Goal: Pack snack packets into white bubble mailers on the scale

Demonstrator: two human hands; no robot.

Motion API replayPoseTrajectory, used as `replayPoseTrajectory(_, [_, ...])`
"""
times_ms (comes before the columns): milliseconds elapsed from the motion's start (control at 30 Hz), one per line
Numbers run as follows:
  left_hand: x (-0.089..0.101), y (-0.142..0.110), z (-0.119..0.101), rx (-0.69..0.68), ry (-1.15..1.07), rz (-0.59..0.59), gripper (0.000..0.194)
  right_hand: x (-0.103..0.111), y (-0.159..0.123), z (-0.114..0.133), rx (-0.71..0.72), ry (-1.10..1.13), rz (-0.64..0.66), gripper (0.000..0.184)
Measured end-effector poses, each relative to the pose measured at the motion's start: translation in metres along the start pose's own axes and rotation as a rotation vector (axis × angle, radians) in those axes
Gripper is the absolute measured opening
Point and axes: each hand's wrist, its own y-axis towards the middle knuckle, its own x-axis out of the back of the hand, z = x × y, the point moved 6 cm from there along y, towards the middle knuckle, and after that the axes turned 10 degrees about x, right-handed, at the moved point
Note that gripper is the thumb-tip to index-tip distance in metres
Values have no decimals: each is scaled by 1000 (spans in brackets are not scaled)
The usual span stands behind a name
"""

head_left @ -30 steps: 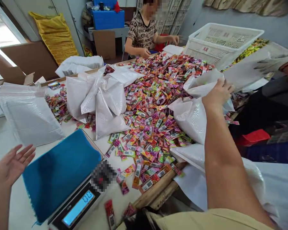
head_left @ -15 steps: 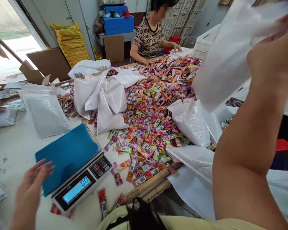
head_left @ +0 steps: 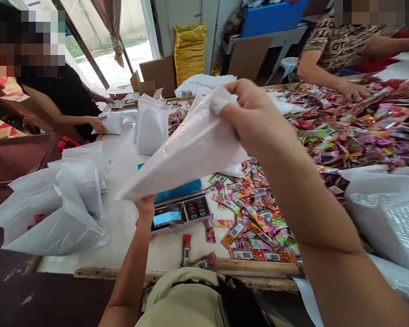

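A white plastic pouch [head_left: 191,147] hangs slanted over the scale, pinched at its upper end by my right hand [head_left: 255,113]. A white wrap covers one digit of that hand. At the pouch's lower left is my left hand [head_left: 145,208]; its fingers are hidden behind the pouch, so their grip does not show. Below the pouch sits a digital scale [head_left: 197,208] with a lit display and a blue sheet [head_left: 182,190] on its plate, partly covered by the pouch. Colourful printed sachets [head_left: 236,231] lie scattered right of the scale.
White pouches [head_left: 78,181] stand at the table's left end, another [head_left: 153,129] behind the scale. A filled pouch [head_left: 388,213] is at right. One co-worker's hand [head_left: 98,123] touches a packet; another's hand [head_left: 354,91] rests on the sachet heap [head_left: 361,136]. A wooden edge [head_left: 255,268] runs in front.
The view has turned left. My right hand has brought the pouch from the upper right to above the scale. My left hand, open beside the scale before, is now partly behind the pouch.
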Motion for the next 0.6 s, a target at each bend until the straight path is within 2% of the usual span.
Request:
replayPoseTrajectory(67, [42, 25, -12, -150, -97, -141, 61, -39, 6, -36, -107, 104, 83, 30])
replayPoseTrajectory(133, [62, 51, -22, -167, -86, -135, 50, -71, 7, -76, -211, 210, 100, 44])
replayPoseTrajectory(200, [64, 74, -29, -78, 47, -96, 45, -95, 3, -112, -314, 270, 63, 51])
replayPoseTrajectory(267, [59, 90, -33, 22, 248, -95, 40, -107, -3, -137, -370, 247, 34, 53])
replayPoseTrajectory(333, [52, 100, -36, 71, 464, -125, 33, -106, -8, -151, -351, 128, 89, 53])
replayPoseTrajectory(367, [50, 104, -36, 72, 555, -150, 30, -99, -9, -157, -324, 53, 134, 54])
replayPoseTrajectory(433, [48, 113, -32, 55, 690, -181, 25, -65, -9, -169, -277, -95, 187, 58])
replayPoseTrajectory(467, [52, 118, -31, 24, 697, -234, 28, -36, -10, -177, -256, -177, 165, 62])
replayPoseTrajectory(533, [63, 125, -26, -8, 729, -298, 48, 46, -18, -191, -241, -449, 12, 72])
replayPoseTrajectory(600, [72, 124, -25, -53, 701, -279, 72, 146, -44, -200, -286, -867, -196, 84])
